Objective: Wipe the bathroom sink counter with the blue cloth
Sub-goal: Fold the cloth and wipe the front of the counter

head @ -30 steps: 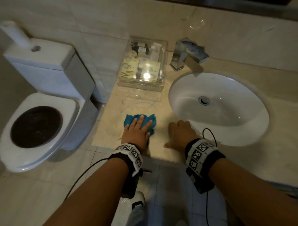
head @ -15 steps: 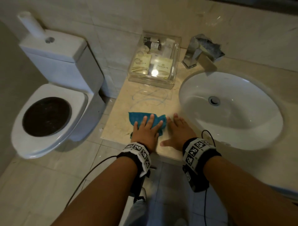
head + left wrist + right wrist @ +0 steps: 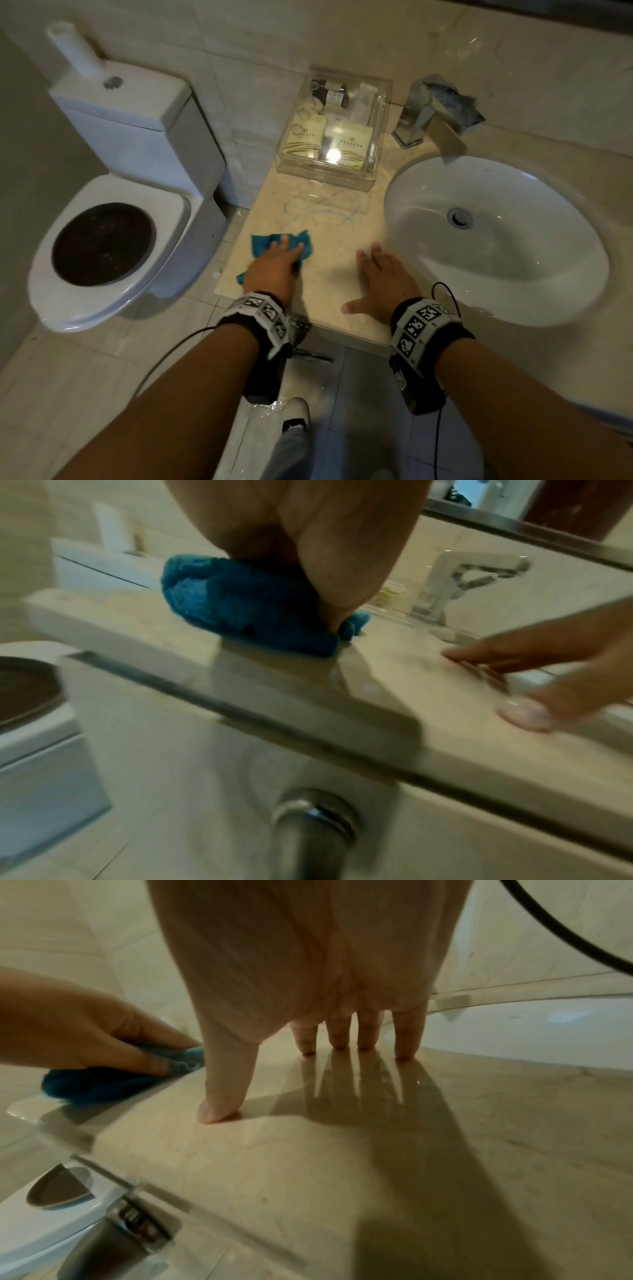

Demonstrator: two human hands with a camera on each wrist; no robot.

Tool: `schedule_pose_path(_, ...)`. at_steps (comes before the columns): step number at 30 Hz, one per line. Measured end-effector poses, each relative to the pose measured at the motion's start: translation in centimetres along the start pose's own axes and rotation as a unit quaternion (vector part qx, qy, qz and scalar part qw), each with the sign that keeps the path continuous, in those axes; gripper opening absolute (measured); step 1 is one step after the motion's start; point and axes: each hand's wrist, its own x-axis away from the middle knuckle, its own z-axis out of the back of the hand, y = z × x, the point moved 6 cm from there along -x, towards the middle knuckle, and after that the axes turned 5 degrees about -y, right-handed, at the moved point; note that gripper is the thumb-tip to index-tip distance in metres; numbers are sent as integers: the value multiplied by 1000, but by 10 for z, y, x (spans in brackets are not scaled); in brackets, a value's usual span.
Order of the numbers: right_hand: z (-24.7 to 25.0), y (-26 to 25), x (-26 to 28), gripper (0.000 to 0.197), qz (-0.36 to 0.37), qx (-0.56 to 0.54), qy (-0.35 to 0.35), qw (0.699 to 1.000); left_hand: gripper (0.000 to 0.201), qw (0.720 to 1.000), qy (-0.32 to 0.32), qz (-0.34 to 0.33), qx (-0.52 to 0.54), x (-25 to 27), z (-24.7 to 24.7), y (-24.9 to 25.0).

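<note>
The blue cloth (image 3: 262, 244) lies bunched on the beige marble counter (image 3: 329, 270), near its left end. My left hand (image 3: 277, 262) presses flat on the cloth with straight fingers; the cloth (image 3: 246, 607) bulges out from under the palm in the left wrist view. My right hand (image 3: 380, 277) rests flat on the bare counter beside the sink (image 3: 493, 240), fingers spread and holding nothing. In the right wrist view the right hand's fingertips (image 3: 337, 1042) touch the wet-looking stone, with the cloth (image 3: 103, 1083) off to the left.
A clear box of toiletries (image 3: 332, 137) stands at the back of the counter, with faint streaks in front of it. The chrome faucet (image 3: 435, 113) sits behind the basin. A toilet (image 3: 109, 212) stands left of the counter's end. Tiled floor lies below.
My left hand has slid the cloth leftward toward the counter's left end, away from the right hand. The right hand stays planted by the sink, its fingers spread flat.
</note>
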Motion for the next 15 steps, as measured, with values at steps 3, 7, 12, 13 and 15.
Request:
schedule_pose_path(3,-1,0,-1,112,-3,3,13,1000,56,996,0,-85,-29,5,-15,43)
schedule_pose_path(7,-1,0,-1,112,-8,0,11,1000,52,989,38,-115,-88,16,-24,48)
schedule_pose_path(12,0,0,0,112,-5,1,-2,1000,50,997,45,-23,-54,13,-9,-8)
schedule_pose_path(13,0,1,0,111,-6,-1,-1,1000,52,998,35,3,-43,9,-5,-16)
schedule_pose_path(15,0,1,-1,112,-8,-4,0,1000,60,998,13,31,-51,3,-1,-19)
